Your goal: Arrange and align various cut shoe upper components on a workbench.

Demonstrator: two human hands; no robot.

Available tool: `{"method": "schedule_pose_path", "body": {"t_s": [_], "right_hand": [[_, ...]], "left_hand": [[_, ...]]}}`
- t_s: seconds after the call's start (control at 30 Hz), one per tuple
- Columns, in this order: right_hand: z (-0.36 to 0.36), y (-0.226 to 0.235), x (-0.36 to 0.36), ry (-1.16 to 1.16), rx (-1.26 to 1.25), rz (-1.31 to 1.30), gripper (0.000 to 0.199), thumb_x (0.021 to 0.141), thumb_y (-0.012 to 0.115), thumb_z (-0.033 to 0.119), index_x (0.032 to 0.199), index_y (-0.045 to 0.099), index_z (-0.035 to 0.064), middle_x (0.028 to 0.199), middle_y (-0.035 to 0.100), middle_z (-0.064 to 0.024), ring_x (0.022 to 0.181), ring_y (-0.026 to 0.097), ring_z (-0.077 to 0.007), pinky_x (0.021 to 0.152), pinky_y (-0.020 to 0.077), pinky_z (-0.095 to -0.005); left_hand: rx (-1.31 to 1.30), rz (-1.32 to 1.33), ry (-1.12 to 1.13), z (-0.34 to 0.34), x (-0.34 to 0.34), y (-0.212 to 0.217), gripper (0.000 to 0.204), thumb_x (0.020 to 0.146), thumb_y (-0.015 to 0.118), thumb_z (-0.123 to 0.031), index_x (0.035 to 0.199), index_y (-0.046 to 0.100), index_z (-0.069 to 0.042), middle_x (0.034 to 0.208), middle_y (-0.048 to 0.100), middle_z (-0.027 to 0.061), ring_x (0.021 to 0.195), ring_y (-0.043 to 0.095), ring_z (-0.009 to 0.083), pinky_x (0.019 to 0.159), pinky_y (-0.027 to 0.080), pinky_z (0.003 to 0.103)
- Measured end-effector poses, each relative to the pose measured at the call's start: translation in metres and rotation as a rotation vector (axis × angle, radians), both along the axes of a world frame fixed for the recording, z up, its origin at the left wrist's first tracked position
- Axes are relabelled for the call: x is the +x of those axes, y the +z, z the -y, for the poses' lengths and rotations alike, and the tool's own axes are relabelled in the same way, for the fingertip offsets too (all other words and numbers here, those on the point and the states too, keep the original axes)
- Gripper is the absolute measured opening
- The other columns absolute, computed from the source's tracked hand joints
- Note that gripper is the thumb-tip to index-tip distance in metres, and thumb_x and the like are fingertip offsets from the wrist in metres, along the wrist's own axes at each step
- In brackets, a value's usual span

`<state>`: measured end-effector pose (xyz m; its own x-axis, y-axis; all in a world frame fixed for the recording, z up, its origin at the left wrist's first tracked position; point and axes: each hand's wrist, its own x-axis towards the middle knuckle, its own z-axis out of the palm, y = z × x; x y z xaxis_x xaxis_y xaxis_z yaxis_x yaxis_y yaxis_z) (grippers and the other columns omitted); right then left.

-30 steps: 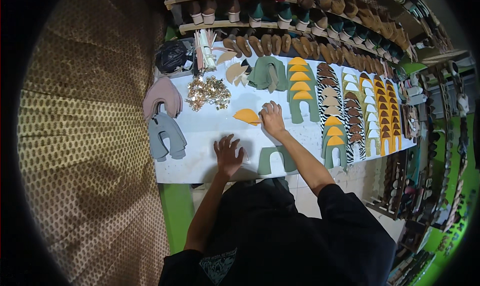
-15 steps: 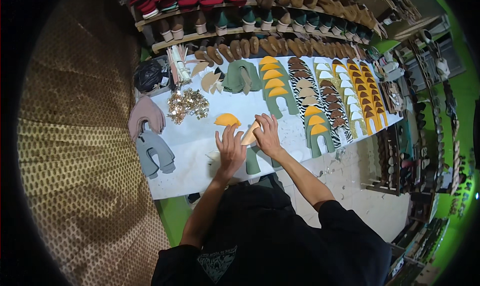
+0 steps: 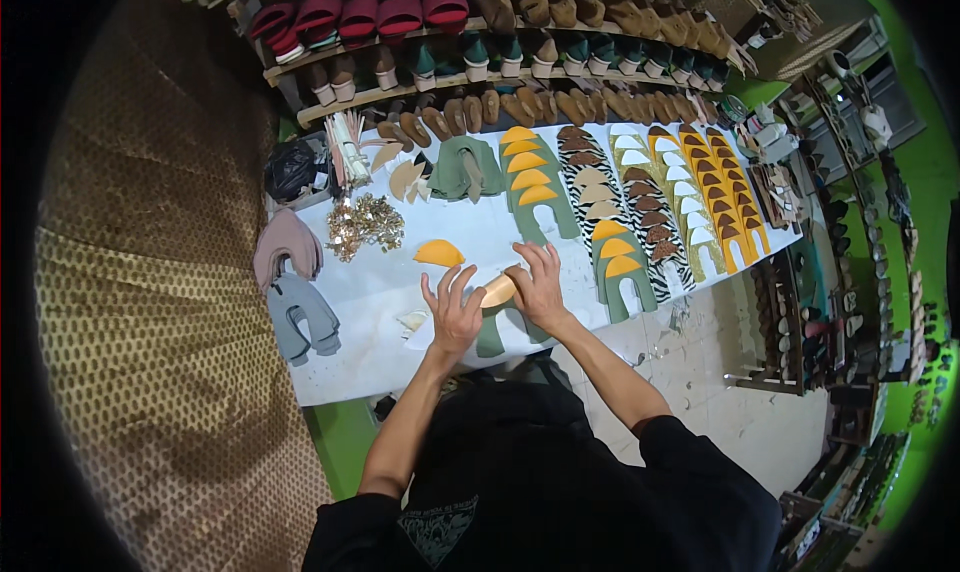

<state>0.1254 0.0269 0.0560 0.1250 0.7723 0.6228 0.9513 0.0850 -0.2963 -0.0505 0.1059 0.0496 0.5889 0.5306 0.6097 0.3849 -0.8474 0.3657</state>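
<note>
Where the two bare arms reach up from the dark shirt at the bottom, both hands lie on the white desk (image 3: 380,292) close together. The left hand (image 3: 452,310) is spread flat with its fingers open, pressing down on a dark green arch-shaped piece of soft material (image 3: 492,334). The right hand (image 3: 540,287) is just beside it, fingers bent down over a small tan curved piece (image 3: 498,290) that sits on top of the green one. I cannot tell if this hand's grip is pinching the tan piece or only pushing on it.

The tan piece lies between the two hands and touches both. Its long side runs from left to right, from one hand to the other. The right hand covers more of it, so that hand is nearer.

Just past the left hand lies an orange half-round piece (image 3: 440,253) by itself. Farther left sit a pile of shiny gold metal bits (image 3: 365,222) and a stack of grey arch pieces (image 3: 302,317). Farther back, rows of green, orange and striped pieces (image 3: 590,187) fill the desk, and shelves of shoes (image 3: 480,47) stand behind.
</note>
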Motion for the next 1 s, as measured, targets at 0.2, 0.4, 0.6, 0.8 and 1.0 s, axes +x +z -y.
{"method": "schedule_pose_path", "body": {"t_s": [0.2,0.4,0.6,0.8,1.0], "right_hand": [[0.018,0.006,0.029,0.101,-0.019,-0.004,0.024,0.074,0.067,0.005,0.097,0.059,0.0091,0.133,0.052,-0.0127,0.128,0.046,-0.0349,0.110,0.0297,-0.0611],[0.038,0.010,0.063,0.148,-0.056,0.009,0.025,0.075,0.068,0.006,0.098,0.059,0.0088,0.131,0.052,-0.0125,0.129,0.044,-0.0344,0.112,0.0284,-0.0594],[0.054,0.022,0.093,0.282,-0.143,-0.078,0.013,0.084,0.069,0.013,0.092,0.061,0.0066,0.127,0.052,-0.0130,0.128,0.043,-0.0359,0.110,0.0304,-0.0574],[0.060,0.027,0.119,0.379,-0.245,-0.181,0.013,0.087,0.068,0.015,0.088,0.062,0.0033,0.126,0.053,-0.0139,0.128,0.042,-0.0377,0.109,0.0312,-0.0564],[0.051,0.032,0.124,0.440,-0.256,-0.160,0.012,0.086,0.068,0.013,0.090,0.062,0.0042,0.128,0.053,-0.0131,0.130,0.041,-0.0398,0.108,0.0322,-0.0558]], "left_hand": [[-0.034,0.015,0.018,0.016,0.021,0.004,0.022,0.076,0.067,-0.004,0.096,0.064,-0.012,0.129,0.057,0.0065,0.127,0.050,0.0295,0.114,0.016,0.065],[-0.053,-0.005,0.068,0.037,0.046,0.012,0.020,0.079,0.068,-0.007,0.098,0.065,-0.012,0.128,0.058,0.0064,0.125,0.051,0.0300,0.114,0.016,0.063],[-0.289,-0.019,0.010,0.052,0.067,0.012,0.012,0.083,0.069,-0.011,0.095,0.066,-0.010,0.128,0.058,0.0061,0.125,0.049,0.0283,0.114,0.016,0.061],[-0.429,0.039,0.071,0.069,0.090,0.013,0.006,0.088,0.068,-0.014,0.090,0.068,-0.009,0.127,0.059,0.0052,0.125,0.049,0.0283,0.113,0.017,0.060],[-0.309,-0.017,0.126,0.076,0.094,0.017,0.008,0.084,0.070,-0.014,0.090,0.068,-0.009,0.127,0.058,0.0049,0.123,0.049,0.0293,0.111,0.020,0.062]]}}
